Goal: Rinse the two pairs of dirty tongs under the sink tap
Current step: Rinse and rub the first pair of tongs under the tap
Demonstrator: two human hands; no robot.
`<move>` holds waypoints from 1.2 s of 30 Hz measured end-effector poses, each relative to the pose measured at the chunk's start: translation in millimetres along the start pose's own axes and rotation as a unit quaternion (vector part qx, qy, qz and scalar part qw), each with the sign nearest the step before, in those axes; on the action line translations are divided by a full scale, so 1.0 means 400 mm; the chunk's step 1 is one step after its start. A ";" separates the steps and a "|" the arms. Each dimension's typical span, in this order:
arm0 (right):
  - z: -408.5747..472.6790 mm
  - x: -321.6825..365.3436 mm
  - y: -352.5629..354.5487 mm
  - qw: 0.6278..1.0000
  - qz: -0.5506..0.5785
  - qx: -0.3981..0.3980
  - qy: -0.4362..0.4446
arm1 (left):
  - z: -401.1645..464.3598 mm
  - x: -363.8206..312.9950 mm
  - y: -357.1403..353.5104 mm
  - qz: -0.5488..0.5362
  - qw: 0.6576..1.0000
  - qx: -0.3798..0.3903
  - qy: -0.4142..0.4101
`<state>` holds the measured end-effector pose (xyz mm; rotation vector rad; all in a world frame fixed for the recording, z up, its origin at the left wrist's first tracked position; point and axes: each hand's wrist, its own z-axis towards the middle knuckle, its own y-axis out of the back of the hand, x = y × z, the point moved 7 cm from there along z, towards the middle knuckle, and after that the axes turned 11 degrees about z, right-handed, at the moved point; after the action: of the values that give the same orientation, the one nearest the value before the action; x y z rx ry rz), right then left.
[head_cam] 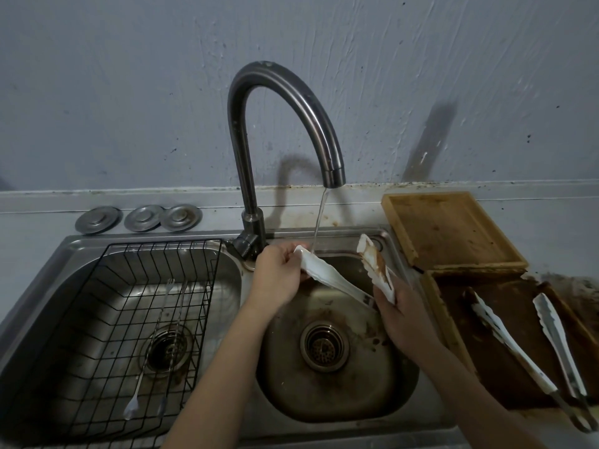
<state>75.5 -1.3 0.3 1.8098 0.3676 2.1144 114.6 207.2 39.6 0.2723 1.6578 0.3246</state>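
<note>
Over the right sink basin [327,400] I hold one pair of white tongs [334,278] spread wide. My left hand [278,275] grips the tip of its left arm, right under the thin stream of water from the dark curved tap [285,92]. My right hand [402,315] holds the tongs near the hinge; their right arm [372,260] points up and carries brown stains. A second pair of white tongs [531,348] lies spread on a dirty brown wooden tray [505,361] to the right of the sink.
A black wire rack [107,319] fills the left basin, with two long thin utensils [155,351] lying in it. Three metal drain covers [139,217] sit on the back ledge. Another wooden tray [450,228] lies behind the dirty one.
</note>
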 end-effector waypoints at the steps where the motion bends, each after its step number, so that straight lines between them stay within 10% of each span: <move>1: -0.001 -0.004 -0.003 1.000 -0.008 0.004 -0.005 | -0.002 -0.011 0.007 0.013 1.000 0.001 -0.016; 14: -0.008 -0.004 -0.054 0.994 0.085 0.062 -0.037 | -0.015 -0.070 0.046 0.085 0.991 -0.041 -0.091; 25: -0.011 0.017 -0.032 0.999 0.019 0.019 -0.023 | -0.003 0.112 -0.083 -0.076 0.988 -0.055 0.125; 36: -0.039 -0.011 -0.030 0.995 -0.083 0.019 -0.059 | -0.012 0.157 -0.151 -0.235 0.956 -0.079 0.158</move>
<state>61.6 8.2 -11.2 1.8469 0.5111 1.8907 103.5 173.7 -40.2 -0.3107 1.9358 0.1409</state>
